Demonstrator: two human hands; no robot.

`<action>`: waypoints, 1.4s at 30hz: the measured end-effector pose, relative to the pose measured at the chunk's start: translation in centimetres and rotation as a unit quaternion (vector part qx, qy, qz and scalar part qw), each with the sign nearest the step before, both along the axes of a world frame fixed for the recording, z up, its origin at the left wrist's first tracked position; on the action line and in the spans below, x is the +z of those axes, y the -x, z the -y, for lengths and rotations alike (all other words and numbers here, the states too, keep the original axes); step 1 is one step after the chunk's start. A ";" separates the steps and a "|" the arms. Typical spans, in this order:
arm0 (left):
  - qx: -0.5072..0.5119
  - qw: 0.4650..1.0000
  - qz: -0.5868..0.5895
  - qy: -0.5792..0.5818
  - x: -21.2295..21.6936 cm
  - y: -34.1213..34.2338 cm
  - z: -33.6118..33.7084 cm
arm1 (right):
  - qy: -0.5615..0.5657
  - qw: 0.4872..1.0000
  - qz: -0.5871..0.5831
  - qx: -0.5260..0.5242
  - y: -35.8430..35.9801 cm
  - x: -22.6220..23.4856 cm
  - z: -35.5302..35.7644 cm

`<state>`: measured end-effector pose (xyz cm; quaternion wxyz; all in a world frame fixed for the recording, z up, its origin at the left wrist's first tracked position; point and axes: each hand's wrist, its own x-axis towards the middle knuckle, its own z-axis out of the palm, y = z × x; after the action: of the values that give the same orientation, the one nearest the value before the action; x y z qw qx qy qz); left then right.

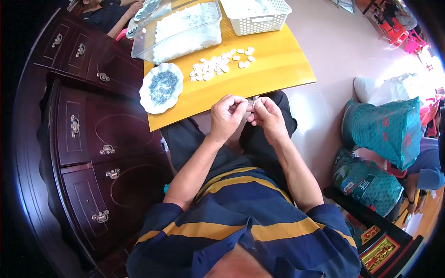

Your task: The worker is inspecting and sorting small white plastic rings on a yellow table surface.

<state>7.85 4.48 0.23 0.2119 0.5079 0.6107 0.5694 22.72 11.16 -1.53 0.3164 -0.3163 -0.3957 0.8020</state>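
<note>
Over my lap, just off the near edge of the table, my left hand (227,116) and my right hand (269,118) come together at the fingertips. Between my right thumb and fingers is a small white piece (255,104), mostly covered. My left thumb and forefinger are pinched right beside it; whatever they grip is too small to make out. On the yellow wooden table (282,65) beyond lies a loose pile of small white round pieces (211,68). To its left a scalloped white plate (147,95) carries a heap of thin dark metallic pins (163,86).
A clear plastic bin (140,47) full of white pieces and a white perforated basket (259,26) stand at the table's far side. Dark wooden drawers (106,125) line the left. Green sacks (382,132) sit at right. Other people are at far left and right.
</note>
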 end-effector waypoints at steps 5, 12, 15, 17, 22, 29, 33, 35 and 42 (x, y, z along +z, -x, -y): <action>-0.006 1.000 -0.012 0.001 0.7 0.0 0.1 | 0.032 0.999 -0.009 -0.011 0.2 -0.3 0.3; -0.014 1.000 -0.015 0.017 0.6 0.0 0.2 | 0.012 1.000 0.002 -0.017 0.2 0.1 0.4; -0.013 1.000 -0.017 0.018 0.4 0.2 0.1 | 0.013 1.000 -0.010 -0.021 0.2 0.1 0.3; -0.013 1.000 -0.016 0.023 0.3 0.2 0.1 | 0.002 1.000 -0.006 -0.027 0.2 0.1 0.3; -0.020 0.999 -0.027 0.020 0.6 0.1 0.1 | -0.007 0.999 -0.006 -0.035 0.2 -0.1 0.4; -0.034 0.997 -0.064 0.035 1.0 0.3 -0.1 | -0.068 0.996 0.024 -0.059 0.3 -0.5 0.5; -0.034 0.994 -0.082 0.060 1.0 0.2 -0.1 | -0.087 0.993 0.031 -0.073 0.5 -1.0 0.5; -0.034 0.994 -0.086 0.059 0.9 0.3 -0.1 | -0.081 0.994 0.036 -0.071 0.4 -1.0 0.5; -0.055 0.996 0.016 0.068 1.4 1.1 -1.4 | -0.041 0.995 -0.027 -0.088 -0.3 0.0 -0.3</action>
<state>6.72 5.93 1.67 0.2865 0.5157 0.6161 0.5219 23.01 11.47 -1.49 0.4091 -0.3143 -0.3904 0.7625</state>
